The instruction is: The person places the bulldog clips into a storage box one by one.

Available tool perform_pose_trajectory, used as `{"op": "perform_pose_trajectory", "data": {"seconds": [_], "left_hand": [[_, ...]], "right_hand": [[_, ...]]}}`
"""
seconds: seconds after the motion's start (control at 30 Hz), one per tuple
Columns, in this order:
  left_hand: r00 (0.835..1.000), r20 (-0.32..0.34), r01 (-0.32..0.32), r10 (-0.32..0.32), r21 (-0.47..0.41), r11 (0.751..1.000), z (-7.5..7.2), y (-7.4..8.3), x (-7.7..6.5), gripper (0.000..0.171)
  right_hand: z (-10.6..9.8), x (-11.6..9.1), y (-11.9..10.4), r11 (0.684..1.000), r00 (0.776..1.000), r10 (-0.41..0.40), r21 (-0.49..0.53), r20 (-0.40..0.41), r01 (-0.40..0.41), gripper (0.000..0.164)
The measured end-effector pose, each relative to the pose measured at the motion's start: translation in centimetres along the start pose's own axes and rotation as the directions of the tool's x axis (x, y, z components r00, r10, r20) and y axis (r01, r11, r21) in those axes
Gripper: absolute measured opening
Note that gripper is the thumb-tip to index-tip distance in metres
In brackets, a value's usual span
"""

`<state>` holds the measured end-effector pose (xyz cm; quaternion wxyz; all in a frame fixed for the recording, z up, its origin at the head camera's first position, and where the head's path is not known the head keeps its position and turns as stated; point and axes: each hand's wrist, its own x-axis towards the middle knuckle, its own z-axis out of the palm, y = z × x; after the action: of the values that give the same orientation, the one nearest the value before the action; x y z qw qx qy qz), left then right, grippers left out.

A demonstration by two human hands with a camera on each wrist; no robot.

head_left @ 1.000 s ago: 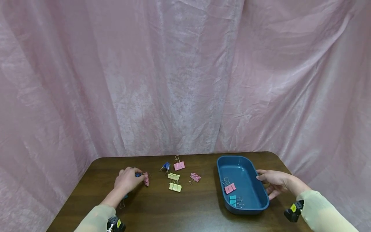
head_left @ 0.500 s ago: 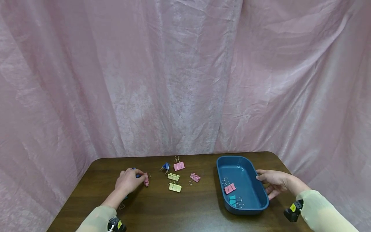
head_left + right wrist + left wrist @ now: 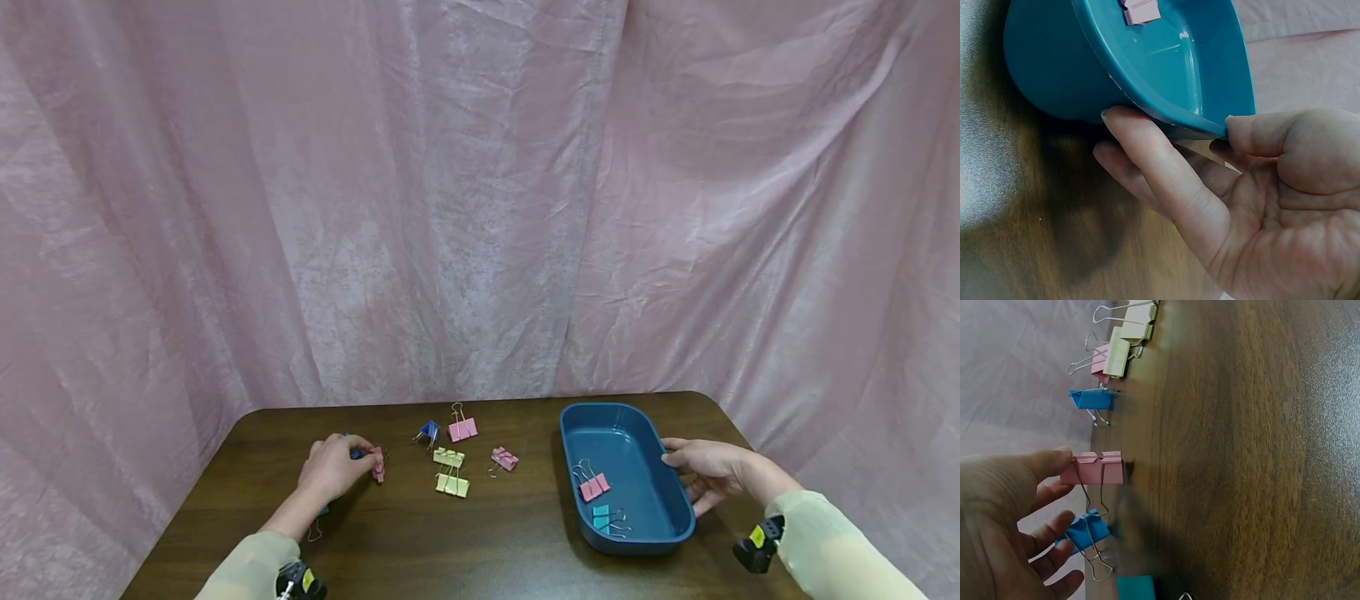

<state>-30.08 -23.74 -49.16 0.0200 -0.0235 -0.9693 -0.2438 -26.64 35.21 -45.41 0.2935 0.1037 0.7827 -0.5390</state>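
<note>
My left hand (image 3: 333, 468) pinches a pink binder clip (image 3: 1099, 469) between thumb and index finger, low over the table. Just by its other fingers a blue binder clip (image 3: 1087, 531) lies, with a teal binder clip (image 3: 1136, 587) nearby. My right hand (image 3: 712, 471) rests against the outer right side of a blue tray (image 3: 636, 546), its thumb at the rim and its extended fingers along the outer wall. Inside the tray lie a pink binder clip (image 3: 595, 487) and a teal binder clip (image 3: 602, 518).
Mid-table, two yellow binder clips (image 3: 452, 485) lie close together. Around them are a blue clip (image 3: 430, 430), a pink clip (image 3: 462, 429) and another pink clip (image 3: 505, 457). A pink curtain (image 3: 450, 208) hangs behind the brown table (image 3: 465, 550).
Almost nothing differs. The left hand stays at the pink binder clip with only a tiny shift, and the right hand keeps its place on the tray.
</note>
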Motion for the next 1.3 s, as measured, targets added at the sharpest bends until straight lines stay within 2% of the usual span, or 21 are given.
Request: {"op": "perform_pose_trajectory", "data": {"seconds": [0.33, 0.57, 0.7, 1.13, 1.3], "left_hand": [[0.999, -0.021, -0.027, 0.027, -0.016, 1.0, -0.5, 0.4, -0.1, 0.03], [0.992, -0.073, -0.107, 0.105, -0.017, 0.994, -0.7, 0.7, 0.1, 0.026], [0.988, -0.089, -0.129, 0.127, -0.024, 0.991, -1.0, 1.1, -0.1, 0.025], [0.981, -0.103, -0.176, 0.166, -0.098, 0.979, -2.0, 3.0, -1.0, 0.026], [0.981, -0.106, -0.176, 0.164, -0.114, 0.978, -2.2, 3.5, -1.1, 0.026]], "right_hand": [[0.0, 0.1, 0.0, 1.0, 1.0, 0.002, -0.016, -0.01, -0.002, 0.056], [0.1, -0.1, -0.1, 1.0, 1.0, -0.005, -0.019, -0.027, 0.004, 0.057], [0.1, -0.1, -0.1, 1.0, 1.0, -0.007, -0.018, -0.028, 0.006, 0.057], [0.0, 0.1, 0.0, 1.0, 1.0, -0.005, -0.018, -0.025, 0.005, 0.057], [0.0, 0.0, 0.0, 1.0, 1.0, -0.004, -0.016, -0.022, 0.003, 0.057]]}}
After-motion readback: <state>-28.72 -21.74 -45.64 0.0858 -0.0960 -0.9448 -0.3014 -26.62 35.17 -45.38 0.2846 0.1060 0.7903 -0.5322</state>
